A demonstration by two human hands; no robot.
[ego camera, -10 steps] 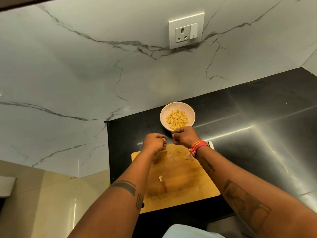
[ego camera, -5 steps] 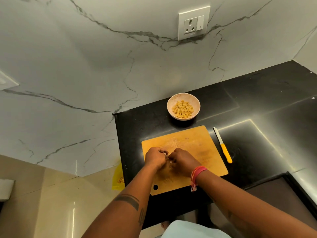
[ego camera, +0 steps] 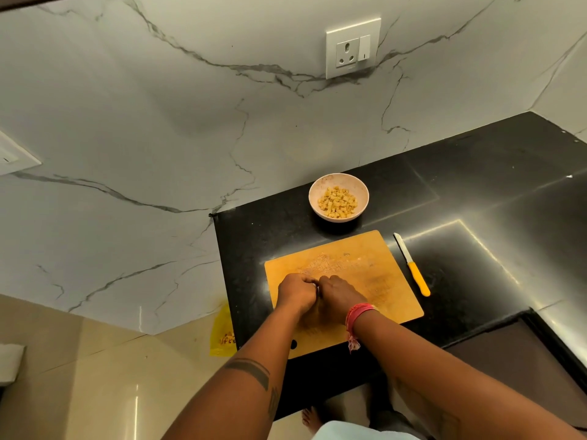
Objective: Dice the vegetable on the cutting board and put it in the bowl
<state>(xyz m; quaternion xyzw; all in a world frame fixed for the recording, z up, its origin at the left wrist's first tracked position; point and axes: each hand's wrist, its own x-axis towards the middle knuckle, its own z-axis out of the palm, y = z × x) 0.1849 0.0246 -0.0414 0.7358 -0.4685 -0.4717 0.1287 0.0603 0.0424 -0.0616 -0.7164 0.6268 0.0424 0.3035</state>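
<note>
Two curled hands, left hand (ego camera: 297,295) and right hand (ego camera: 338,296), are pressed together over the cutting board (ego camera: 374,271); whatever is pinched between them is hidden. Diced vegetable (ego camera: 337,201) is seen in the bowl (ego camera: 317,192), the knife (ego camera: 413,266) beside the board.

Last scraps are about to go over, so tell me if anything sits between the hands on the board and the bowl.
Nothing visible does. Bare cutting board and black counter lie between the hands and the bowl; the knife lies off to the right.
</note>
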